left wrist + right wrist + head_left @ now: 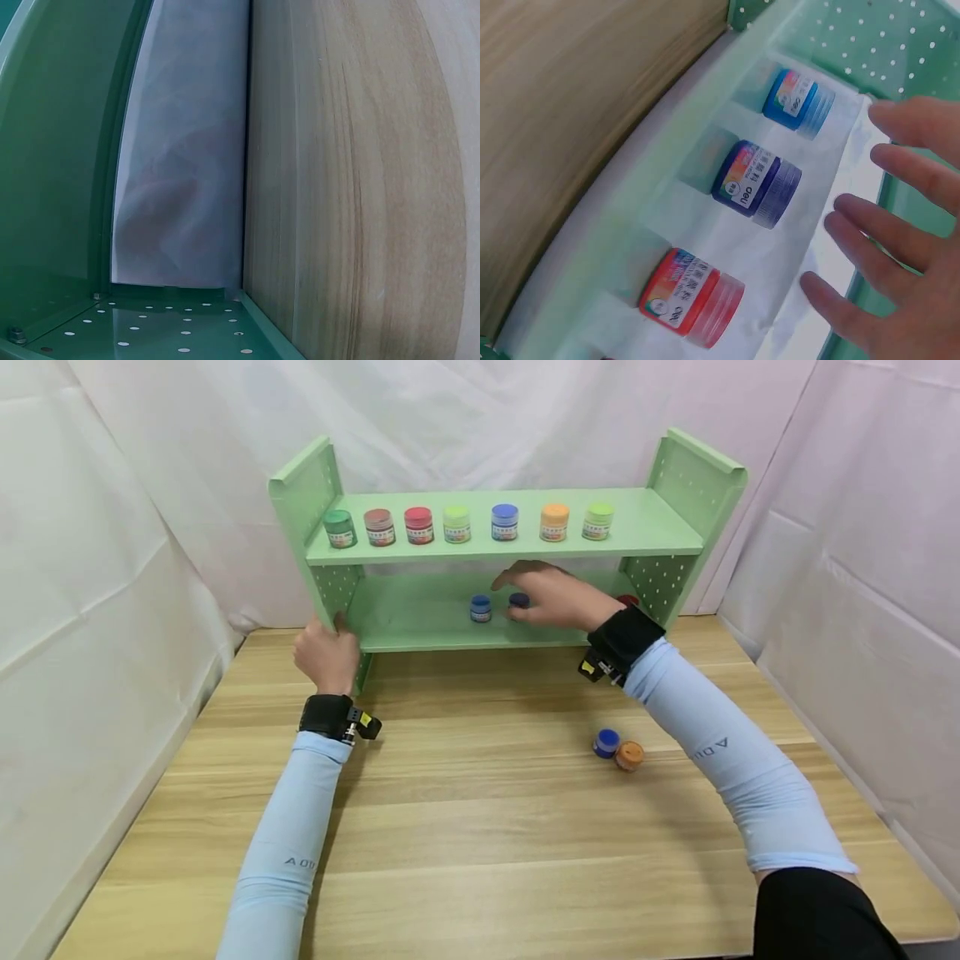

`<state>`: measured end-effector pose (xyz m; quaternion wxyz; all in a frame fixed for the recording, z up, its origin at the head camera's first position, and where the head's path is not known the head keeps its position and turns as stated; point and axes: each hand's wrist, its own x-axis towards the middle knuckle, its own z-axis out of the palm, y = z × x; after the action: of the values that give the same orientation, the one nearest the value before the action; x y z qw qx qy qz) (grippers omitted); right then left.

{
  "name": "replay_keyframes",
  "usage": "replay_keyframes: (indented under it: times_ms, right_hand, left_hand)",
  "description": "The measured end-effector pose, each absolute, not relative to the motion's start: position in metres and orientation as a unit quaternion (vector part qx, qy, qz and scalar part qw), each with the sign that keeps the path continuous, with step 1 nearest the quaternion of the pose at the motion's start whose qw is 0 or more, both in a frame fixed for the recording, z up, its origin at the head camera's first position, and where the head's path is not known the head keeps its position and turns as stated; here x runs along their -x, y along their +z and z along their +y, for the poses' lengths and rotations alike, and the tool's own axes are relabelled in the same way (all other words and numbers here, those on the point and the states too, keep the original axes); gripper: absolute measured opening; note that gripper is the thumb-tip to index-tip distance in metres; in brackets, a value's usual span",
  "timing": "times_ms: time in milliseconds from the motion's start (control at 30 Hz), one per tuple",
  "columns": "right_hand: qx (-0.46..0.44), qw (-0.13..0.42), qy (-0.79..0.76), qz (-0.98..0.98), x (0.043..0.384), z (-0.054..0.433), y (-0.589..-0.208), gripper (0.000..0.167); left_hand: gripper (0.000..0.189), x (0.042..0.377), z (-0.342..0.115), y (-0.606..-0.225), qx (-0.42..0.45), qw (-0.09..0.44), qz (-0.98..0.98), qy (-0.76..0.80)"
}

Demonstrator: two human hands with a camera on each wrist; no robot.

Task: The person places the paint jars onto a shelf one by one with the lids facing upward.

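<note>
My left hand grips the left side panel of a green two-tier shelf, thumb on its inner face. In the left wrist view the hand is out of sight. My right hand reaches over the lower tier with spread fingers, holding nothing. Nearest it is a dark blue paint jar, partly covered by the hand in the head view. A blue paint jar stands to its left, and a red paint jar is on its other side in the right wrist view.
Several paint jars line the upper tier, from a dark green jar to a light green jar. On the wooden table, a blue jar and an orange jar sit side by side. White sheeting surrounds the table.
</note>
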<state>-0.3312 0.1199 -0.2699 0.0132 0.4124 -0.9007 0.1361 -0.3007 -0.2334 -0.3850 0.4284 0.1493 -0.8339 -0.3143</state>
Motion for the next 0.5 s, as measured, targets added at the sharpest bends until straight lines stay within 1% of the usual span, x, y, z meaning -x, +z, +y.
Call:
replay_keyframes:
  times_ms: [133,233,367,500]
  right_hand:
    - [-0.445,0.074,0.138,-0.881,0.314,0.128,-0.278,0.036]
    - [-0.466,0.097,0.149,-0.867,0.301,0.135,-0.285,0.031]
    - [-0.476,0.103,0.168,-0.857,0.287,0.146,-0.293,0.024]
    - [-0.471,0.080,0.185,-0.859,0.278,0.161,-0.301,0.016]
  left_hand:
    - [0.031,0.300,-0.234,-0.386,-0.148,0.427,-0.834,-0.316]
    - [0.031,0.300,-0.234,-0.386,-0.152,0.428,-0.833,-0.316]
    - [0.031,0.299,-0.233,-0.386,-0.153,0.430,-0.831,-0.318]
    - [0.032,0.299,-0.233,-0.385,-0.148,0.431,-0.832,-0.317]
